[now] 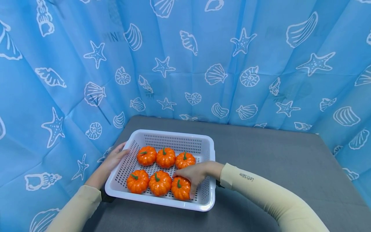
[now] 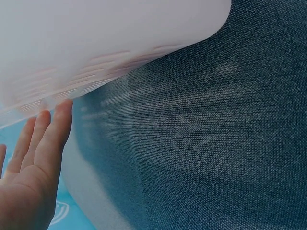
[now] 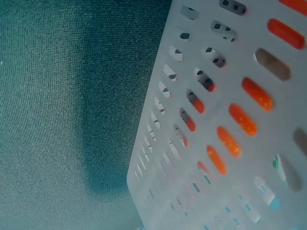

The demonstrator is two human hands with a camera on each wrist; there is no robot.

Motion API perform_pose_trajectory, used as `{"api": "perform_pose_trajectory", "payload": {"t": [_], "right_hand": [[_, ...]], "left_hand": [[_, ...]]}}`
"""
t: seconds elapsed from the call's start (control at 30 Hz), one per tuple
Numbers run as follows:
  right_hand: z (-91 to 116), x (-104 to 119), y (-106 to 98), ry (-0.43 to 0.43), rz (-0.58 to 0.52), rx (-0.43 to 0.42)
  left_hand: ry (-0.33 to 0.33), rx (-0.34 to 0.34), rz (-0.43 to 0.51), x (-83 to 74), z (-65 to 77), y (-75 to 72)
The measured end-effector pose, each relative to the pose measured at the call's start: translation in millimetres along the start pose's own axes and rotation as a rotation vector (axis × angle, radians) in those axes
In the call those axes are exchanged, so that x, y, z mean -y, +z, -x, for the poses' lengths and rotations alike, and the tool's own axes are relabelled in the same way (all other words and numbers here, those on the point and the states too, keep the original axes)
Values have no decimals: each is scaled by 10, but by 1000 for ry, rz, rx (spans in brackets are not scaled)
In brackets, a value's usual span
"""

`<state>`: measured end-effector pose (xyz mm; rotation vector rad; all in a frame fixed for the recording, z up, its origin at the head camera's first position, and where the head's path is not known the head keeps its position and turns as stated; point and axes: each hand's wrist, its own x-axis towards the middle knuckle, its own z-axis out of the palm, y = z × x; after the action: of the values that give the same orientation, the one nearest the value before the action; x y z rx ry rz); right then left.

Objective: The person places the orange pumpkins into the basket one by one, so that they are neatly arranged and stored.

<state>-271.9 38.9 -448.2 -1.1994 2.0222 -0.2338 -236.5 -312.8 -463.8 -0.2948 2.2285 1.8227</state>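
A white slotted plastic basket (image 1: 139, 199) holds small orange toy pumpkins with green stems, in two rows of three. My right hand (image 1: 195, 174) reaches over the basket's right rim and grips the front-right pumpkin (image 1: 180, 189), thumb on its near side. Just behind that hand sits the back-right pumpkin (image 1: 185, 159), partly covered by it. At the basket's left side, my left hand (image 1: 115, 157) rests against the rim. The left wrist view shows its straight fingers (image 2: 56, 125) at the basket's outer wall (image 2: 120, 28). Through the slots in the right wrist view, orange skin (image 3: 243, 119) appears; the right hand is mostly hidden there.
The basket stands on a dark grey cloth-covered table (image 1: 261, 154), toward its left end. A blue curtain (image 1: 185, 64) printed with white shells and starfish hangs behind the table and along both sides.
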Motion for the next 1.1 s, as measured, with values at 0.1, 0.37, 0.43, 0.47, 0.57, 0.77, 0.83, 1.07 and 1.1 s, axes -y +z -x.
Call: {"api": "perform_pose_trajectory", "payload": {"t": [0.1,0.37,0.43,0.47,0.57,0.77,0.83,1.07,1.1], "right_hand": [[-9,-7,-4,-7,-8,1],[0,33,-5,34,-18,30],[-11,24,0,39,-16,34],[-15,21,4,42,-17,35],[-17,16,11,49,-28,35],[17,50,15,69,-31,22],[27,61,17,73,-32,20],[34,61,-2,50,-34,18],[33,59,-8,46,-32,17]], "left_hand": [[3,-1,1,-1,2,1],[14,1,-6,-4,20,8],[14,-4,-11,-11,25,14],[11,-6,-12,-14,27,16],[3,-4,-12,-26,23,16],[-12,4,-6,-39,-2,8],[-11,1,-14,-39,-2,8],[14,-6,-37,-1,-3,4],[17,-7,-36,4,-4,2]]}}
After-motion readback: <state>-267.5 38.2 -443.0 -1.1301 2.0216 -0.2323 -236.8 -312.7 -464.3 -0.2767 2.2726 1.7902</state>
